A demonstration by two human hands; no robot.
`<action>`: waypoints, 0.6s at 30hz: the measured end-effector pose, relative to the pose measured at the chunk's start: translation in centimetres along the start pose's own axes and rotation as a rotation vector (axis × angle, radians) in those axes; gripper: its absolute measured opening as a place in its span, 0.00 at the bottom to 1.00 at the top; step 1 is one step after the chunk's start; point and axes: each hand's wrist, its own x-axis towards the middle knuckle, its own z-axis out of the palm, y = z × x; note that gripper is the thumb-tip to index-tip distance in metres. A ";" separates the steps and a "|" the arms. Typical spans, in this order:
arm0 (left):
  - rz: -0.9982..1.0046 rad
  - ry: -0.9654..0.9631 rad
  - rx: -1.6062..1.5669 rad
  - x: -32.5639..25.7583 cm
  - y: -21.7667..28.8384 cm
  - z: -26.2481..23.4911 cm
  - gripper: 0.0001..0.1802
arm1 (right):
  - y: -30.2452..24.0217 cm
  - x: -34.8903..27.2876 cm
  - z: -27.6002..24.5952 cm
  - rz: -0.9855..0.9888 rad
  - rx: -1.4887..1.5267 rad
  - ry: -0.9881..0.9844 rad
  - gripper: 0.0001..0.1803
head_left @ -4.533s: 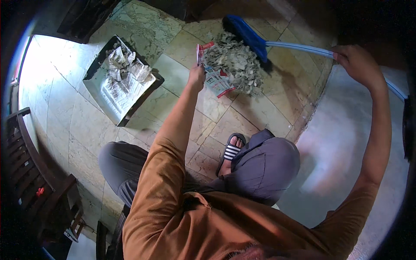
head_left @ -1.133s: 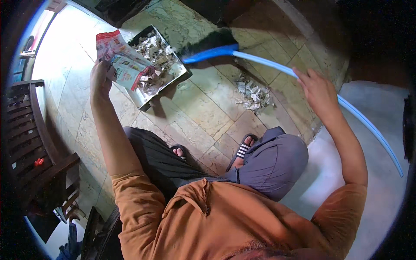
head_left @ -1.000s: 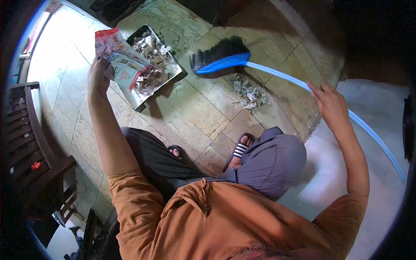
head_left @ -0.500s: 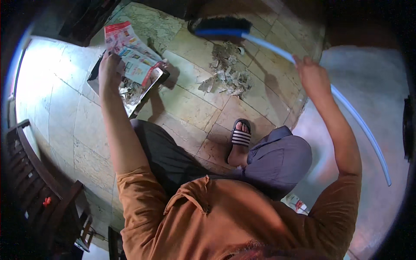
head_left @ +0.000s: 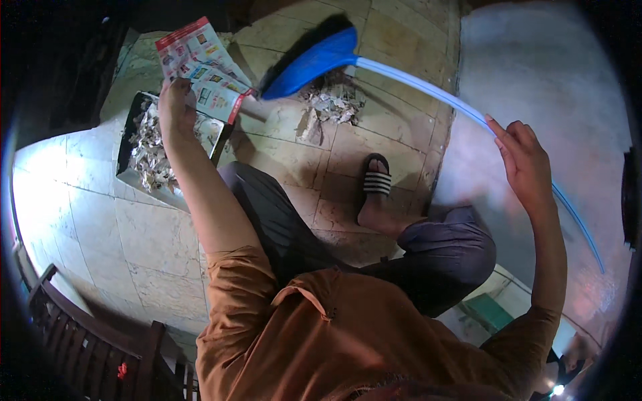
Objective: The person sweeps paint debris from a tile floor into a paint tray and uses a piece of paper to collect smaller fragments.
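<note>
My left hand is closed on the near edge of a colourful printed leaflet, held up above a shallow box full of scraps of torn paper. In my right hand is the pale blue handle of a broom, gripped between thumb and fingers. The broom's blue head with dark bristles is raised at a tilt, its lower tip close to the leaflet's right corner. Below and right of that head, a pile of torn paper lies on the tiles.
My sandalled foot rests on the tiled floor just nearer than the pile. A dark slatted wooden bench stands at the lower left. Dark furniture is at the far left, and a smooth pale surface runs along the right.
The broom head has lifted off the floor and swung left and nearer, toward the leaflet. My right hand has moved right and nearer. More of the box and its scraps now shows.
</note>
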 end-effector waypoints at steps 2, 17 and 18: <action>-0.011 0.122 0.134 -0.5 0.0 0.4 0.04 | -0.1 -0.4 1.3 0.002 0.000 -0.040 0.24; -0.049 -0.098 0.065 2.0 -0.6 -1.1 0.15 | 6.3 7.4 2.7 -0.285 -0.330 -0.009 0.33; -0.051 -0.156 0.079 1.7 -0.4 -0.5 0.17 | 6.4 7.9 1.2 -0.282 -0.343 -0.016 0.33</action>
